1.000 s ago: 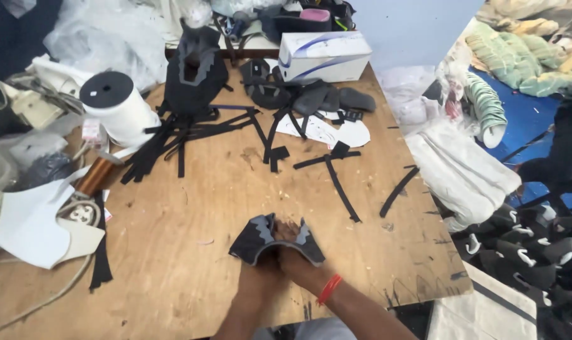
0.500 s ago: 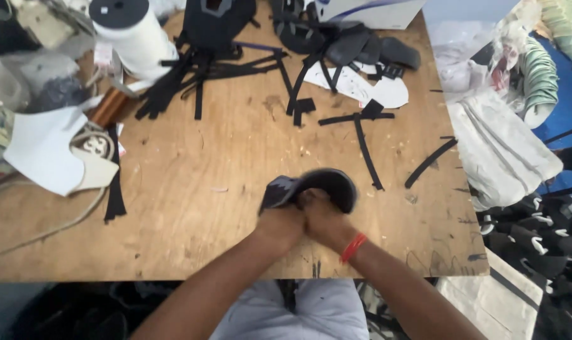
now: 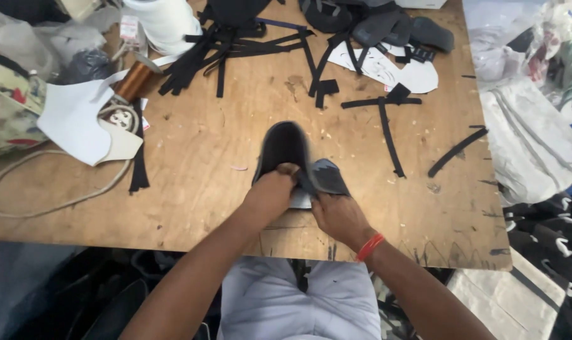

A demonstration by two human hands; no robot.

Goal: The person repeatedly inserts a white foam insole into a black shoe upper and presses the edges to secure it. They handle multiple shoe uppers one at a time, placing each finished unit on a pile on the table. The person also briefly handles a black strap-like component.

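Both hands, left hand point(image 3: 270, 194) and right hand point(image 3: 337, 214), grip clamped on dark shoe upper point(image 3: 287, 148), loose black straps point(image 3: 387, 123) just beyond.

From my remote seat I see the wooden table point(image 3: 191, 189) bearing a shoe upper piece point(image 3: 286, 148) near its front edge, with my left hand point(image 3: 270, 195) at its near end and my right hand point(image 3: 339, 217) just right of that, on the flap point(image 3: 327, 176) folded out to the right. Behind the piece lies a tangle of straps point(image 3: 235, 47), with a roll point(image 3: 163, 22) at the far left and paper patterns point(image 3: 78, 119) left beside a cord point(image 3: 53, 201). A crossed strap point(image 3: 387, 119) and a single strip point(image 3: 456, 151) lie to the right, and cloth heaps point(image 3: 531, 145) sit beyond the table's right edge.
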